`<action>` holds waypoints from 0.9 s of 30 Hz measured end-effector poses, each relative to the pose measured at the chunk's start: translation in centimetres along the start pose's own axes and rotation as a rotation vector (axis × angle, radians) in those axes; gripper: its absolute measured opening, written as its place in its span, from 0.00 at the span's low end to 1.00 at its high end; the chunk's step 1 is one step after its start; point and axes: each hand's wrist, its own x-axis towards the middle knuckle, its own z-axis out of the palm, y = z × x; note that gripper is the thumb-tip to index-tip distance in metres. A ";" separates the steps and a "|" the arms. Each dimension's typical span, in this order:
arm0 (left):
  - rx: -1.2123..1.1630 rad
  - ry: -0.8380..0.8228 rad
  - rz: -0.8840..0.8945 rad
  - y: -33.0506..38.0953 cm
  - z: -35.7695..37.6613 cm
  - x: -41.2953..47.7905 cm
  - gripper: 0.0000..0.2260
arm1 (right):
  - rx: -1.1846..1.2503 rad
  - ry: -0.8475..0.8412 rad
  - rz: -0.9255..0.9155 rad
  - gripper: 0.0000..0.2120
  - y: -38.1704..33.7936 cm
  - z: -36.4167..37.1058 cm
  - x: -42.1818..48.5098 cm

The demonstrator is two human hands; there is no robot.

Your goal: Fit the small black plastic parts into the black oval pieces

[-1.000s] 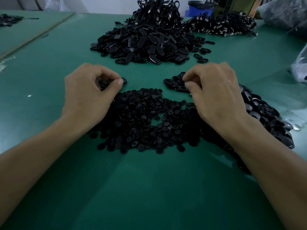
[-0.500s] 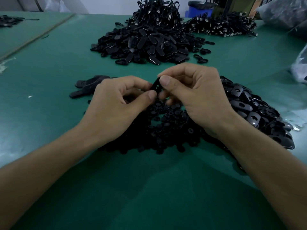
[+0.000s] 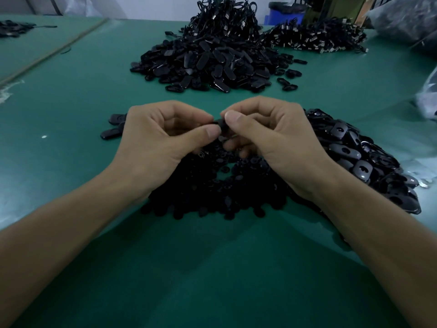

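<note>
1. Black piece (image 3: 220,124): pinched between both hands, above the pile of small round parts (image 3: 212,185). It is mostly hidden, so its long axis cannot be told.
2. Left hand (image 3: 160,138) and right hand (image 3: 279,143): thumb and curled forefinger of each grip it from 9 and 3 o'clock.
3. Oval pieces (image 3: 354,159): glossy, keyhole-slotted, heaped at 3 o'clock on the matte green table (image 3: 212,268).

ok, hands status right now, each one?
Left hand: closed, pinching a black part.
Right hand: closed, pinching the same black part; which piece is unclear.
</note>
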 end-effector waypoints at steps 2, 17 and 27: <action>-0.005 0.010 -0.013 -0.1 -0.1 0.0 0.10 | -0.014 -0.013 0.000 0.01 0.1 0.0 0.0; -0.112 0.086 -0.050 -0.4 -0.3 0.2 0.04 | -0.004 0.042 0.025 0.07 -0.2 0.1 0.0; -0.094 0.067 -0.046 -0.4 -0.2 0.0 0.03 | 0.000 -0.002 0.009 0.07 0.4 0.3 0.1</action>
